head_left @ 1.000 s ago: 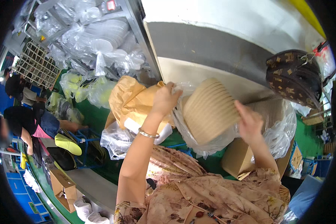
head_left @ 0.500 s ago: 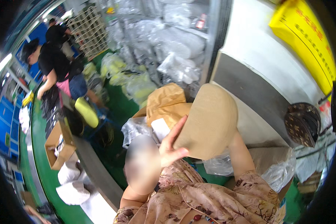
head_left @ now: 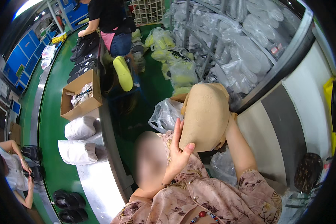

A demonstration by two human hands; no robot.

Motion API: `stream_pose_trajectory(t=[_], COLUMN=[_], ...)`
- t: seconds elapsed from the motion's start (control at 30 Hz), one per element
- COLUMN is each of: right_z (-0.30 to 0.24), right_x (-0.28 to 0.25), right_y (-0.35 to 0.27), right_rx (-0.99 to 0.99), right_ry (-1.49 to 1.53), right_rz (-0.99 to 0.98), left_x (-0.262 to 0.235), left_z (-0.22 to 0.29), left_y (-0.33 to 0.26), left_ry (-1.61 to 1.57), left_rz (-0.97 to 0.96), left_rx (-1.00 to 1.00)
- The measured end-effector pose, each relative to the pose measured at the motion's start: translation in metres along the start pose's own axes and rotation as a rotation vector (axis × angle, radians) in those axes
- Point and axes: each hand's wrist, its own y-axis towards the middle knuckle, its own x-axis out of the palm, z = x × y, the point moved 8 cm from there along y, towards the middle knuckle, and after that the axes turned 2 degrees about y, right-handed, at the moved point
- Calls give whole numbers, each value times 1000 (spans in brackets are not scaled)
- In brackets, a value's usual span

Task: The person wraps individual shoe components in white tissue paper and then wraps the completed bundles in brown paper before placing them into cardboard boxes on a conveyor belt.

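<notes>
Two white bundles [head_left: 77,152] where metal counter [head_left: 95,186] meets green belt [head_left: 50,112]; tan piece [head_left: 206,119] handheld.

To my left an open cardboard box [head_left: 96,89], two white bundles [head_left: 79,127], black sandals [head_left: 69,199] on a green belt [head_left: 56,145], ahead a metal rack [head_left: 291,44] of plastic-bagged goods [head_left: 246,56], at my right a patterned bag [head_left: 308,172]

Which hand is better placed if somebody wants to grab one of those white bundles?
Probably the left grip: it is nearer the white bundles, off to the left. It holds the tan piece, so it would likely have to let go first. The right forearm is on the piece's other side.
</notes>
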Motion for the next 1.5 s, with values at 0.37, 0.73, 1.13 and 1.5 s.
stream_pose_trajectory(t=[0.37, 0.73, 1.13, 1.5], right_z=[71, 186, 193, 252], right_x=[160, 275, 306, 264], right_y=[-5, 11, -35, -297], right_rx=[219, 397, 531, 1428], right_ry=[-228, 4, 43, -14], right_rz=[-593, -572, -808, -1294], left_x=[-144, -162, -253, -171], left_z=[41, 183, 306, 172], left_y=[-2, 38, -11, -214], left_ry=[-150, 1388, 1655, 170], left_rz=[620, 476, 942, 1365], left_rx=[69, 365, 330, 438])
